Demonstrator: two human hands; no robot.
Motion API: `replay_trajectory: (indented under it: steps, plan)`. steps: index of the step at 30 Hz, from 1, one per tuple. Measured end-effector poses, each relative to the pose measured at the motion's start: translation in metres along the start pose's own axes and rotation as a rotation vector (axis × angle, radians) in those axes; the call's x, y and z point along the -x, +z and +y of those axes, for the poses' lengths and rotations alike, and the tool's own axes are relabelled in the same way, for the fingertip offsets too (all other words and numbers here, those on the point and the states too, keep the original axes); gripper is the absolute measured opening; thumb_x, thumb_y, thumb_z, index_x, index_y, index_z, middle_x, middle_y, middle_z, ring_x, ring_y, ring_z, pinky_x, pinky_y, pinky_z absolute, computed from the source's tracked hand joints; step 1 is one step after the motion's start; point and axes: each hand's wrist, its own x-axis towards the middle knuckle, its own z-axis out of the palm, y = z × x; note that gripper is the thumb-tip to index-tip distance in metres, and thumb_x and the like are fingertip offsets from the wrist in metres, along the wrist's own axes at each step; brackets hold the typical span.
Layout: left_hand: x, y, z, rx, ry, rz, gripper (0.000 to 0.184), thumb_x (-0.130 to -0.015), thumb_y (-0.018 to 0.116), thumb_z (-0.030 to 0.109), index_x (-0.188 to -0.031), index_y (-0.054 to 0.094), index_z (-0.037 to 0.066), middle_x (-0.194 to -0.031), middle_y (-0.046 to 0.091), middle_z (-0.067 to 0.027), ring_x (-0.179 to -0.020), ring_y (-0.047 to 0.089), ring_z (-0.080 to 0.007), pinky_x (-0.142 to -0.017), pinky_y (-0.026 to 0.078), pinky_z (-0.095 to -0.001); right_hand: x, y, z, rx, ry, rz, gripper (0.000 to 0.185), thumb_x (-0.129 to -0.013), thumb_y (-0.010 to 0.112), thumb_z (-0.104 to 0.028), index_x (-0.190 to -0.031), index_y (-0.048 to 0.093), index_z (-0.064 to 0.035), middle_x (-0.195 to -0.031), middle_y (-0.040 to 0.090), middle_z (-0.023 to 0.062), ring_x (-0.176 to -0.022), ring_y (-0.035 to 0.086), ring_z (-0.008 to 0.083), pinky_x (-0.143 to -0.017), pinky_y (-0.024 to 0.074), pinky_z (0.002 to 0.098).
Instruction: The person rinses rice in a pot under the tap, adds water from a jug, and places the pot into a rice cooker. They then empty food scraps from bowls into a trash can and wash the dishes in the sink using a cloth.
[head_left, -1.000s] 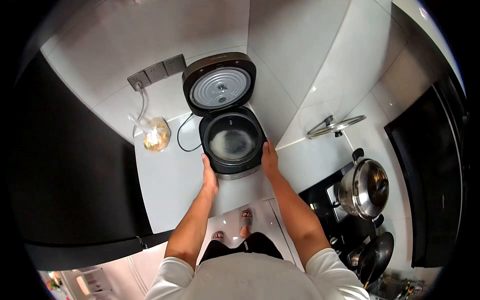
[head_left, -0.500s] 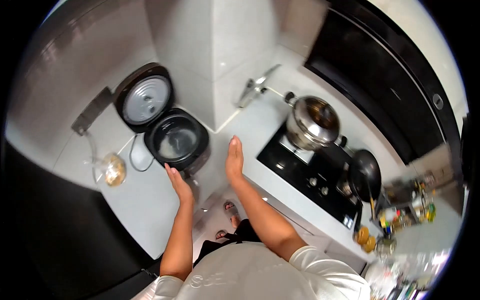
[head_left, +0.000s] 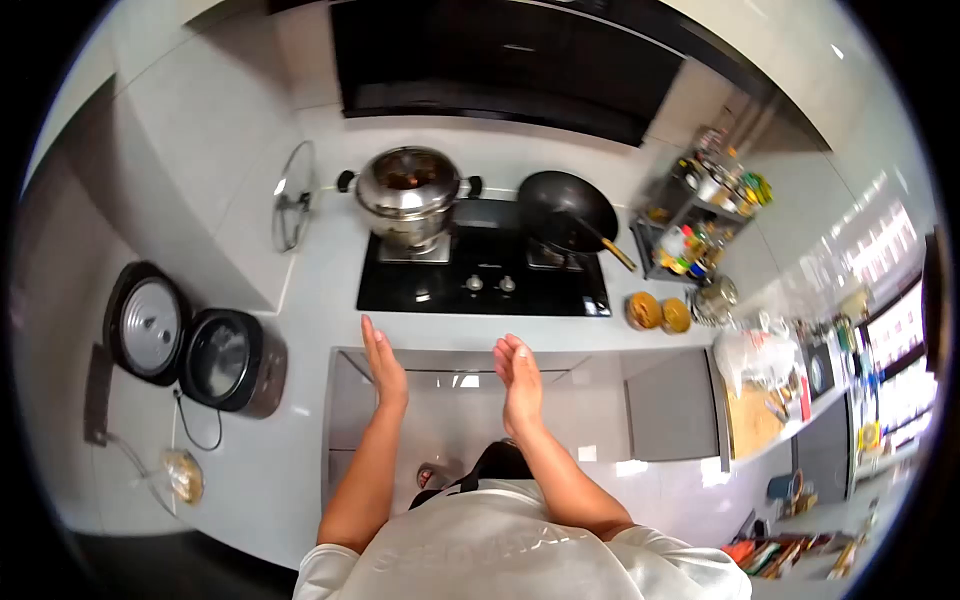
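Observation:
My left hand [head_left: 385, 368] is held up in the air by the counter's front edge, empty, with its fingers stretched out. Across a gap from it, my right hand [head_left: 520, 385] is also raised and holds nothing; its fingers are extended. Both hands are nearest to the black gas stove [head_left: 430, 288]. On the stove stands a steel pot [head_left: 405, 200] with a lid and black handles. Beside it, a dark wok [head_left: 560, 210] rests on the other burner, with a wooden-tipped handle pointing toward the front right.
An open rice cooker [head_left: 222, 355] stands on the left counter near a bag of food [head_left: 183, 475]. A glass lid [head_left: 293, 200] leans against the wall. To the right are a spice rack [head_left: 690, 220], two orange-brown jars [head_left: 658, 313] and a cutting board [head_left: 755, 420].
My view and body have turned right, from the rice cooker to the stove. The rice cooker now sits farther left. Both hands stay raised, empty and apart.

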Motion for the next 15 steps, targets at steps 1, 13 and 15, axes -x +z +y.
replay_trajectory:
  steps: [1,13,15]
  plan:
    - [0.006,0.022,0.004,0.054,0.003,-0.056,0.067,-0.116,0.029,0.043,-0.166,0.022,0.0,-0.175,0.018,-0.0171,-0.162,0.017,-0.0299,-0.131,0.015,-0.0401,0.0,-0.027,-0.005,0.03,-0.047,0.048,0.056,-0.115,0.039,-0.043,-0.152,0.048,-0.0019,-0.149,0.057,0.0158,-0.139,0.053,0.0249,-0.117,0.04,0.0389]
    - [0.162,0.31,0.063,0.115,-0.07,-0.585,0.064,-0.114,0.033,0.04,-0.165,0.028,0.002,-0.172,0.025,-0.0134,-0.157,0.024,-0.0257,-0.128,0.02,-0.0376,0.005,-0.333,-0.078,0.005,-0.071,0.373,0.056,-0.113,0.047,-0.043,-0.147,0.053,0.0017,-0.141,0.061,0.0148,-0.13,0.058,0.0229,-0.113,0.0448,0.0375]
    - [0.198,0.359,0.06,0.112,-0.095,-0.66,0.062,-0.113,0.034,0.038,-0.164,0.029,0.002,-0.171,0.027,-0.0134,-0.155,0.027,-0.0255,-0.128,0.021,-0.0373,0.009,-0.388,-0.089,-0.005,-0.078,0.42,0.054,-0.113,0.048,-0.042,-0.146,0.054,0.0015,-0.138,0.063,0.0137,-0.129,0.059,0.0224,-0.112,0.0453,0.037]
